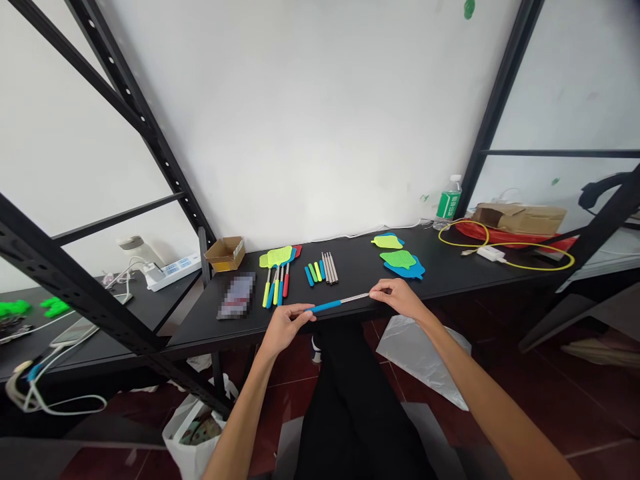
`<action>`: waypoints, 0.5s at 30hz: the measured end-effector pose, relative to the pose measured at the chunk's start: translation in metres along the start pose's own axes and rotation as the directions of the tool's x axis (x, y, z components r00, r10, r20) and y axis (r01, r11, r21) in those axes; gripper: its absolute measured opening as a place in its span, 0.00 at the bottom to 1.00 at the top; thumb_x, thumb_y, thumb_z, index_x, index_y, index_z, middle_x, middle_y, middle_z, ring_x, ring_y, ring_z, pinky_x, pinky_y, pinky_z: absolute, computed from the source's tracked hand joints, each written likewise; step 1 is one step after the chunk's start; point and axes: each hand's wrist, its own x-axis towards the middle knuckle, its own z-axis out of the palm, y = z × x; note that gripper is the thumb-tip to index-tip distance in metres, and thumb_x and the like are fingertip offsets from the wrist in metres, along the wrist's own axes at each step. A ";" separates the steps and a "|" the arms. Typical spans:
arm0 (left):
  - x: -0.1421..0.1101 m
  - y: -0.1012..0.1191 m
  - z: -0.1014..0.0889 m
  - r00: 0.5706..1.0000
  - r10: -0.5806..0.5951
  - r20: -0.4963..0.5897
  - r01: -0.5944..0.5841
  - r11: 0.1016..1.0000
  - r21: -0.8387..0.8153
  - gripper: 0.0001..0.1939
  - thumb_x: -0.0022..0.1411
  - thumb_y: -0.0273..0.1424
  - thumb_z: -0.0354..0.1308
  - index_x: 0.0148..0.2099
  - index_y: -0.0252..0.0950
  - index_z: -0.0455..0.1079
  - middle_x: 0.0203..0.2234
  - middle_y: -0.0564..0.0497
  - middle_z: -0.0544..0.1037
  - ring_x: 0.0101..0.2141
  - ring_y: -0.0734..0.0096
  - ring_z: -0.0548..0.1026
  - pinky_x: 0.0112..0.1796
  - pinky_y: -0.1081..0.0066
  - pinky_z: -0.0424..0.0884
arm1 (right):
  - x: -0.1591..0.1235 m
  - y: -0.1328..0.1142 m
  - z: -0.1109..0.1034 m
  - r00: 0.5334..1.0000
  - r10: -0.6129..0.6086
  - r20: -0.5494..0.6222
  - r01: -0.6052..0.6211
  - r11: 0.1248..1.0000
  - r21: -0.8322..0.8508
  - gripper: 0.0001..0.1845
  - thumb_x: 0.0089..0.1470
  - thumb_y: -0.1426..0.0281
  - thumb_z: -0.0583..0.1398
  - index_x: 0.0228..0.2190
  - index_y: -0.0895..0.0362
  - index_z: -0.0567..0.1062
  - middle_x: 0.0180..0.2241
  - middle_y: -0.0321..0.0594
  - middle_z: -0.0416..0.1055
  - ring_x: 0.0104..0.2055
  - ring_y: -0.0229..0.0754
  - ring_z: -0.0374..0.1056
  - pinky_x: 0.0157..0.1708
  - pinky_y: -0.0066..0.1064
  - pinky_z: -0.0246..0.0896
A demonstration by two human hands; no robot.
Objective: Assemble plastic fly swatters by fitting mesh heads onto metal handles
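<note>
My left hand [286, 328] wraps the blue foam grip of a fly swatter handle [340, 302], a thin metal rod lying nearly level just above the black table's front edge. My right hand [395, 298] pinches the rod's bare metal end. Beyond them on the black table [350, 267] lie several assembled fly swatters [277, 277] with lime and blue heads, several short coloured foam grips [314, 272], and a bundle of metal rods [329, 267]. Lime and blue swatter heads [400, 263] lie to the right.
A small cardboard box [225, 254] and a blurred flat object [237, 295] sit left on the table. A water bottle [449, 202], yellow cable [505, 250] and cardboard package [520, 218] sit right. Black shelf uprights [133, 100] flank the table; my legs are below.
</note>
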 end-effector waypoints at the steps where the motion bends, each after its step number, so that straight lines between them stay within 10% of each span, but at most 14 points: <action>1: 0.000 -0.001 -0.001 1.000 0.000 0.001 0.000 1.000 -0.009 0.23 0.62 0.46 0.61 0.51 0.34 0.78 0.34 0.44 0.84 0.36 0.58 0.79 0.35 0.67 0.71 | 0.000 -0.001 0.000 1.000 -0.004 0.000 0.004 1.000 0.007 0.15 0.55 0.57 0.63 0.29 0.56 0.82 0.31 0.40 0.77 0.32 0.43 0.68 0.34 0.33 0.58; 15: 0.001 0.000 0.000 0.997 0.061 0.053 -0.071 0.975 0.212 0.24 0.67 0.50 0.52 0.40 0.37 0.80 0.24 0.52 0.76 0.29 0.67 0.71 0.36 0.70 0.66 | 0.002 -0.027 0.020 0.999 -0.030 0.026 0.029 0.999 0.015 0.16 0.56 0.55 0.63 0.37 0.53 0.83 0.34 0.40 0.78 0.32 0.42 0.69 0.33 0.31 0.61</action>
